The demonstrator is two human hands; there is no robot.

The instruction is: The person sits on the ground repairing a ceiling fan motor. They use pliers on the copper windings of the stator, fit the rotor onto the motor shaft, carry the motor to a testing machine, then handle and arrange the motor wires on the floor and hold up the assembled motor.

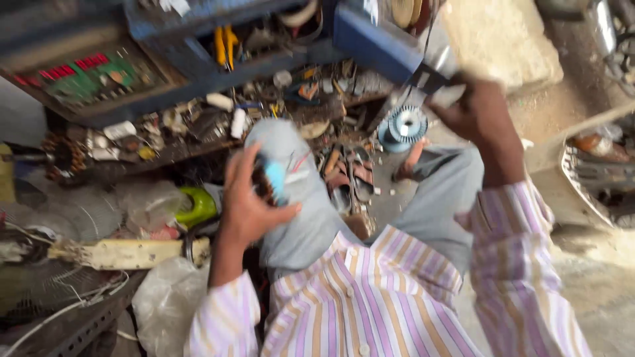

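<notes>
While the person sits with knees drawn up in grey trousers, the left hand (248, 201) curls around a small part with a light blue plastic end and dark coppery windings (271, 180), holding it against the left knee at the middle of the scene. The right hand (473, 109) is raised farther off to the right, fingers wrapped tight on the dark blurred handle of a power tool (433, 82); just left of that hand hangs a round silvery-blue finned metal disc (403, 125). Beyond the knees, a cluttered low wooden counter (198, 142) carries white tubes, scraps and small parts, with a blue metal shelf (218, 73) above it holding yellow-handled pliers (225, 45). A green circuit board with red lights (92, 73) sits at far left. A pair of brown sandals (354, 175) lies on the floor between the legs.
</notes>
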